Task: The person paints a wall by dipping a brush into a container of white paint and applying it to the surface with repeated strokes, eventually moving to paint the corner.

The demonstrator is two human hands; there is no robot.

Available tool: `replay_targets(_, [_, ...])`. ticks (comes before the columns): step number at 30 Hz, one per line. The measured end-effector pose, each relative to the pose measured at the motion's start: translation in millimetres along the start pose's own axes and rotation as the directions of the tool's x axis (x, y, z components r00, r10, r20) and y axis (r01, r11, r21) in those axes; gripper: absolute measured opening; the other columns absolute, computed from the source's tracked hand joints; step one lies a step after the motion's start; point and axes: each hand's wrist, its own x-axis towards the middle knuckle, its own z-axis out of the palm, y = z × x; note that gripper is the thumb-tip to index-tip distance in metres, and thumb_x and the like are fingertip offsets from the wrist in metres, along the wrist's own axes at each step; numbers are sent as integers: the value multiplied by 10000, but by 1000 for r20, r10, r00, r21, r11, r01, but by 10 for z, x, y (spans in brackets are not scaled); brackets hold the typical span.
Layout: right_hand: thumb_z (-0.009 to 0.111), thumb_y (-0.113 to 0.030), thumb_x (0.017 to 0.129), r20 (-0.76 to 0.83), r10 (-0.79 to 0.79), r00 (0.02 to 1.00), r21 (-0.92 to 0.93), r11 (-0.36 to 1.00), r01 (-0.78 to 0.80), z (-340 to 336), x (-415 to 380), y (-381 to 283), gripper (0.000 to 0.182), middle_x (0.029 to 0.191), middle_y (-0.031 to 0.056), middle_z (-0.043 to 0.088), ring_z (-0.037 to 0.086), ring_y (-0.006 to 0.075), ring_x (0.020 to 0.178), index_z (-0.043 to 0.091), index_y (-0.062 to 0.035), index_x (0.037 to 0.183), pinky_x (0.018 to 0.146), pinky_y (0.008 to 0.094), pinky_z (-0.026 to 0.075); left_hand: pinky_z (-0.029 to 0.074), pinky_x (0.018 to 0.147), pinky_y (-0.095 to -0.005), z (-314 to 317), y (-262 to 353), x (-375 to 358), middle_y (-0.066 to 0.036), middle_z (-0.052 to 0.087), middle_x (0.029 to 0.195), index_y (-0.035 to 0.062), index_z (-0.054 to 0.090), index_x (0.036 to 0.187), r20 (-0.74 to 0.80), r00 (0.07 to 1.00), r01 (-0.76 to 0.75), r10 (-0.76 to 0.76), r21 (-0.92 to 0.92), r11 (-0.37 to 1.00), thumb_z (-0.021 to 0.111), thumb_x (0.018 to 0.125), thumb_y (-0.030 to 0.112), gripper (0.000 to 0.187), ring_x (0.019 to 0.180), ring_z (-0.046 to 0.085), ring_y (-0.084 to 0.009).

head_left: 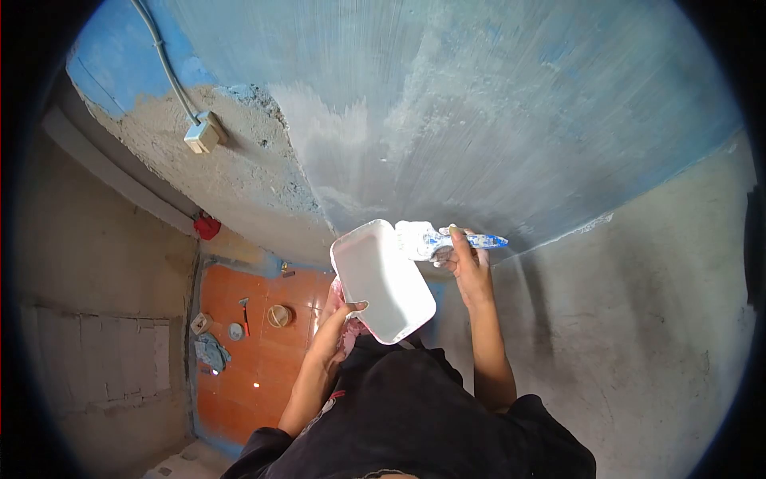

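My left hand (341,322) grips the near left side of a white rectangular tub (383,279), its thumb over the rim. The tub is tilted and holds pale liquid. A paintbrush (455,240) with a blue-and-white, paint-smeared handle is in my right hand (467,259), its white-coated bristles at the tub's upper right rim. Beyond both hands rises a wall (479,104), blue with whitish brushed streaks over it.
A cable runs down to an outlet box (204,134) on bare plaster at the upper left. On the orange tiled floor (263,383) lie a red-handled tool (245,317), a round bucket (280,316), a small round container (235,331) and a bluish cloth (211,352).
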Motion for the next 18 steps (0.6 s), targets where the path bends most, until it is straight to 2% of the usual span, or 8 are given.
replay_targets(3, [610,-305,993,-16,-20,1000,22,1000,20,137,13,-76,354,1027,95,682,695,156,877,550,-11,1182,705,287,558,572,813,-445,-78,98,35,-115,518,1320,123,307,1516,28,999,-15,15,-11,1000,636,807,134,782,1107,603,-273])
replay_targets(6, [618,-311,989,-144,-96,985,-17,995,95,297,16,-118,344,978,83,684,686,141,837,555,-20,1160,675,272,547,582,794,-442,-165,167,90,-117,527,1302,107,318,1504,23,998,-50,51,-19,999,641,817,131,759,1104,606,-265])
replay_targets(7, [616,-311,991,-138,-106,985,81,990,118,297,33,-83,332,957,74,677,673,129,807,553,-22,1142,658,266,538,583,793,-443,-196,175,102,-117,530,1297,101,320,1500,13,998,-62,62,-22,998,643,822,130,752,1106,606,-261])
replay_targets(9, [615,-309,992,-130,-175,976,74,980,185,356,-15,-92,321,964,74,666,670,131,807,556,-25,1127,655,267,537,586,791,-417,-236,218,125,-118,539,1285,93,326,1494,8,996,-85,85,-9,996,648,831,123,738,1099,611,-247])
replay_targets(11, [608,-299,997,-97,-216,972,7,976,218,475,-114,-157,310,943,71,660,657,117,831,591,-2,1085,699,267,538,587,788,-406,-255,289,131,-115,544,1281,89,329,1492,-10,995,-95,95,5,995,652,832,121,735,1091,616,-240])
replay_targets(14, [593,-279,1007,-108,-301,948,-164,945,282,565,-137,-115,292,905,52,646,634,93,838,621,10,1032,727,251,524,481,914,-407,-393,379,136,-85,485,1371,130,309,1494,31,999,-27,29,-39,999,682,817,106,773,1201,523,-233])
replay_targets(15, [587,-272,1010,-118,-333,935,-233,925,300,584,-136,-96,285,891,43,641,626,85,835,627,11,1016,730,243,517,486,899,-398,-414,401,138,-86,487,1367,126,305,1495,33,999,-32,34,-41,999,681,816,102,777,1193,528,-229])
replay_targets(18, [614,-220,994,-94,-414,905,-191,900,392,679,-187,-126,246,899,44,658,630,86,838,640,24,1014,727,233,502,501,861,-378,-489,461,151,-89,494,1357,117,292,1499,34,998,-51,52,-34,998,681,810,91,792,1175,539,-221])
